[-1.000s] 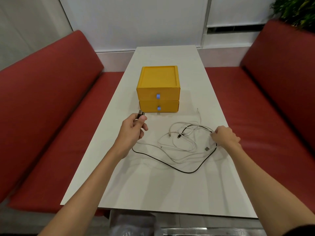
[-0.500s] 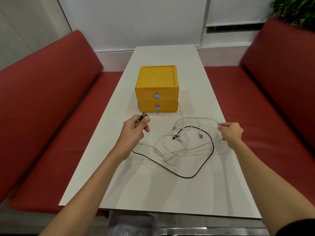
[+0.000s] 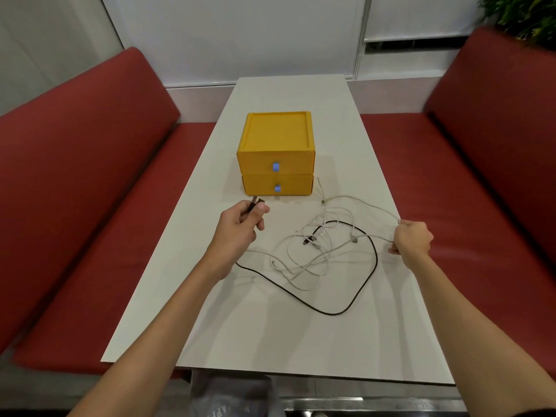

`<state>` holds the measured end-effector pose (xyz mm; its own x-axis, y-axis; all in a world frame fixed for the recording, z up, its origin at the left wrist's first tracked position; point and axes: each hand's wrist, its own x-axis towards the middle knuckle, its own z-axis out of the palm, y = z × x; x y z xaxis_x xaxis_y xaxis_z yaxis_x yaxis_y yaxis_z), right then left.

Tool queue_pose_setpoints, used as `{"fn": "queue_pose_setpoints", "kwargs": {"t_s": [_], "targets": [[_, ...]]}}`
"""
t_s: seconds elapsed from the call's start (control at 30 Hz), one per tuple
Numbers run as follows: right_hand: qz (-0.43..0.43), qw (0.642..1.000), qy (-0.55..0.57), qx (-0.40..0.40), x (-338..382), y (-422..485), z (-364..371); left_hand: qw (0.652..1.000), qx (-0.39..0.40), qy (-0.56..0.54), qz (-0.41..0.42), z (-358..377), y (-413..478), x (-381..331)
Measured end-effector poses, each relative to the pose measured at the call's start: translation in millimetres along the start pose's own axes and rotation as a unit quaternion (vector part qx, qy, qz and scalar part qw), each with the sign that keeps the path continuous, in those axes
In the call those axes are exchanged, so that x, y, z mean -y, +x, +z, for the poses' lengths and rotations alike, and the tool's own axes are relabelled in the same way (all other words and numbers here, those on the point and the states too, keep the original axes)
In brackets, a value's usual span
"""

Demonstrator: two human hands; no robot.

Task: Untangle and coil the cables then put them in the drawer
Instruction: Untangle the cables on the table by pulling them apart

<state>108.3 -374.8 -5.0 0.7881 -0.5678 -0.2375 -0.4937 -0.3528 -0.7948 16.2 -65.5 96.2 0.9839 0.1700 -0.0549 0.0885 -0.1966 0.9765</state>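
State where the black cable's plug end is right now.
In the head view, the plug is pinched in the left hand, just left of the yellow drawer unit's lower front corner.

Drawer unit (image 3: 276, 155) mid-table (image 3: 270, 335), tangled cables (image 3: 323, 254) just before it

Plant (image 3: 523, 16) cropped at the top right corner; crossings inside the white cables (image 3: 316, 254) too fine to trace.

Diner/café booth: red padded benches (image 3: 90, 182) either side of narrow white table (image 3: 270, 332), w/ plant (image 3: 523, 13).
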Motion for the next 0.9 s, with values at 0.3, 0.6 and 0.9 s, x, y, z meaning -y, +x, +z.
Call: {"fn": "queue_pose_setpoints", "kwargs": {"t_s": [0.3,0.6,0.9], "targets": [[-0.114,0.903,-0.399,0.108,-1.9,-16.9,5.5,1.0,0.013,-0.006,-0.011,-0.3,-2.8,-0.2],[-0.163,0.912,-0.362,0.102,26.0,-13.9,-1.6,1.0,0.028,-0.009,-0.01,-1.8,-5.1,-3.5],[-0.309,0.885,-0.29,0.194,31.1,-27.6,35.0,1.0,0.015,-0.023,-0.01,-1.5,-10.3,-1.8]]}}
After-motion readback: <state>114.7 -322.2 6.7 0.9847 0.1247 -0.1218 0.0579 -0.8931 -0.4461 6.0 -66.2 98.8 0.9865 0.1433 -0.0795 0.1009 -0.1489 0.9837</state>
